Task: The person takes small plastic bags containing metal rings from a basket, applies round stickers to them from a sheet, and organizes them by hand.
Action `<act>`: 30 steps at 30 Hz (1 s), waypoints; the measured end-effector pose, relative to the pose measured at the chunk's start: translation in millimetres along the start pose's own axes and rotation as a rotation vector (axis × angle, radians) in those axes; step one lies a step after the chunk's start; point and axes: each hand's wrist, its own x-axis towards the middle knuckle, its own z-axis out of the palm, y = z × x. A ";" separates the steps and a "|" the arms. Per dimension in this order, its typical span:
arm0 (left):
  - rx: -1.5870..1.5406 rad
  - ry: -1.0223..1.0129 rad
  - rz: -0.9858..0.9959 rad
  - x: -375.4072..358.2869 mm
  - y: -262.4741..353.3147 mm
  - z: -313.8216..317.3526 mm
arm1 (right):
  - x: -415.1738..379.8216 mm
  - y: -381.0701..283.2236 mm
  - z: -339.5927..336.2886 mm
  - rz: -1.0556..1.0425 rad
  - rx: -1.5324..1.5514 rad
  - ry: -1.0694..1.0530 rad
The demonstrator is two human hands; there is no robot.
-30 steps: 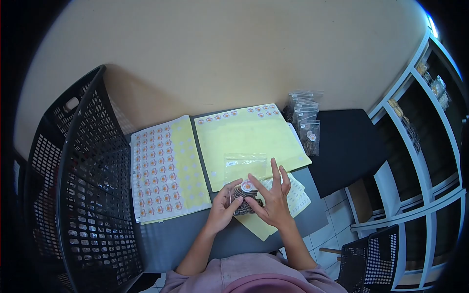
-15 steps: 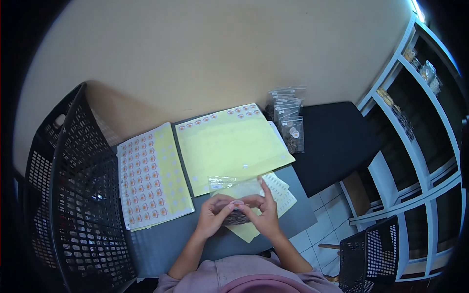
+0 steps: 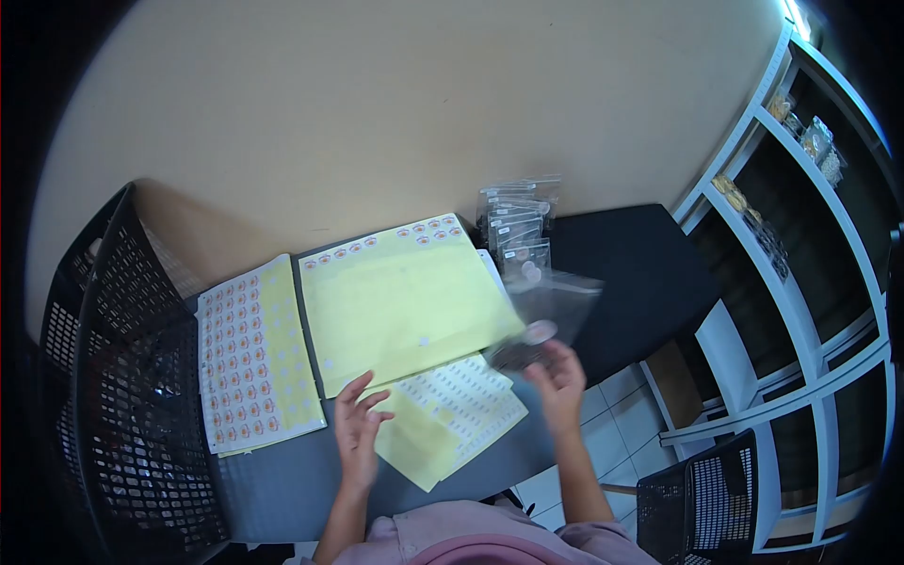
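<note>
My right hand (image 3: 561, 379) grips the lower end of a clear zip bag (image 3: 557, 306) with dark contents and a round sticker on it; the bag is blurred and tilted. It is held just in front of a row of similar filled bags (image 3: 516, 224) by the wall. My left hand (image 3: 358, 428) holds nothing, its fingers apart, above the left edge of the small label sheets (image 3: 461, 414). Behind it lies a large yellow sticker sheet (image 3: 405, 301), mostly bare backing with a few round stickers along the top.
Another sticker sheet (image 3: 240, 363), with many stickers left on it, lies on the grey table (image 3: 282, 490). A tall black basket (image 3: 141, 395) of bags stands at the left. On the right are a black surface (image 3: 631, 264), white shelves (image 3: 810, 330) and a smaller black basket (image 3: 702, 499).
Both hands were together on the bag over the small label sheets. My left hand has let go and moved left; my right hand has carried the bag right, toward the row of bags.
</note>
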 end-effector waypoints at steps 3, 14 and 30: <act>0.191 0.081 0.076 -20.8 -3.2 -14.6 | 57.3 23.2 -62.4 -0.029 0.013 0.248; 1.238 0.409 0.133 -110.5 -24.5 -51.8 | 246.9 137.4 -149.3 0.128 -0.157 0.157; 1.379 0.320 0.088 -86.1 -10.2 -32.6 | 333.2 199.3 -136.7 0.039 -0.497 -0.015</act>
